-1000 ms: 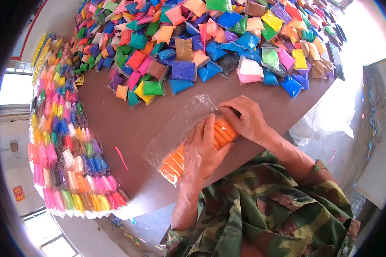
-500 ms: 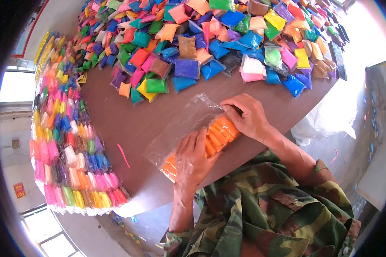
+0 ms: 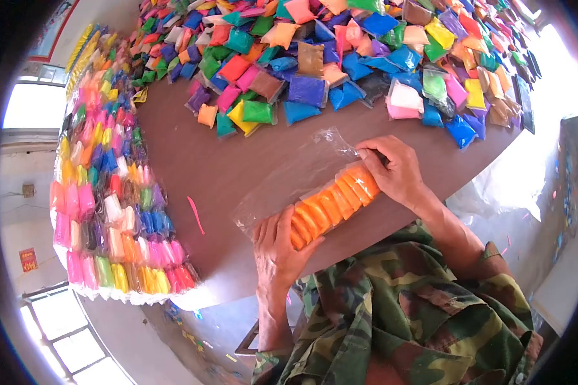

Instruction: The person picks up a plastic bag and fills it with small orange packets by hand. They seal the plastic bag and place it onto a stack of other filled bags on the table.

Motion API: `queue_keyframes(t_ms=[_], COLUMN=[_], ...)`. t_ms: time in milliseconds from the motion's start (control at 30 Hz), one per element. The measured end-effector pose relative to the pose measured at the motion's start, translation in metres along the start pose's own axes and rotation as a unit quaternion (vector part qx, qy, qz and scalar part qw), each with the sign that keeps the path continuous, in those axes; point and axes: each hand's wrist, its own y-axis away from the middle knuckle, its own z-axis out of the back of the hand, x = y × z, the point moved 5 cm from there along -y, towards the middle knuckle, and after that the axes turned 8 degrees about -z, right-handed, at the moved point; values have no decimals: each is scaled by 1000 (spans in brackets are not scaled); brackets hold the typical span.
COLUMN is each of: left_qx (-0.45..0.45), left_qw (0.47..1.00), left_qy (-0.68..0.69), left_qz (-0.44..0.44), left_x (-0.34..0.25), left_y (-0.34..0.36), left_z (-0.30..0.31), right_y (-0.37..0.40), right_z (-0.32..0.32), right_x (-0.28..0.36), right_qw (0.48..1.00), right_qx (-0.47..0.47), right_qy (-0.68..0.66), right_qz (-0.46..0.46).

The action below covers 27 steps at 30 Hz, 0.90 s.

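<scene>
A clear plastic bag lies over the near part of the table, with a row of orange packets side by side along its near edge. Its far part is flat and see-through. My left hand grips the row's left end, thumb on the near side and fingers over the far side. At the right end, my right hand pinches the bag's edge between thumb and bent fingers, beside the last orange packet. The left hand's fingertips are partly hidden by the plastic's glare.
Many coloured packets are heaped at the table's far side. Bagged rows of coloured packets stand along the left. A pink strip lies on the brown table. White plastic sheeting hangs beyond the right edge.
My left hand has shifted to the left end of the orange row, uncovering more packets. The right hand still pinches the other end. The whole view has shifted slightly.
</scene>
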Motion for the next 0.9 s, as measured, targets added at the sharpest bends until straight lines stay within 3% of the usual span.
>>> queue_keyframes(t_ms=[167, 267, 367, 533, 667, 767, 900], left_qx=[-44, -18, -10, -41, -93, -75, -94], left_qw=[998, 998, 1000, 998, 993, 993, 986], left_qy=[24, -1, -2, -14, -5, -13, 10], left_qz=[36, 61, 22, 41, 71, 92, 135], left_x=[-8, 6, 17, 12, 25, 26, 23], left_y=[-1, 19, 30, 31, 58, 70, 71], left_z=[26, 19, 6, 26, 31, 25, 27], right_y=[1, 1, 0, 1, 7, 12, 25], right_z=[1, 1, 0, 0, 2, 22, 21], right_x=[-1, 1, 1, -7, -13, 21, 67], right_qw=[1000, 1000, 1000, 999, 984, 1000, 975], right_qx=[5, 7, 14, 26, 22, -13, 83], right_qy=[-6, 15, 11, -39, -131, -11, 86], right_qz=[1, 19, -3, -24, -117, 3, 185])
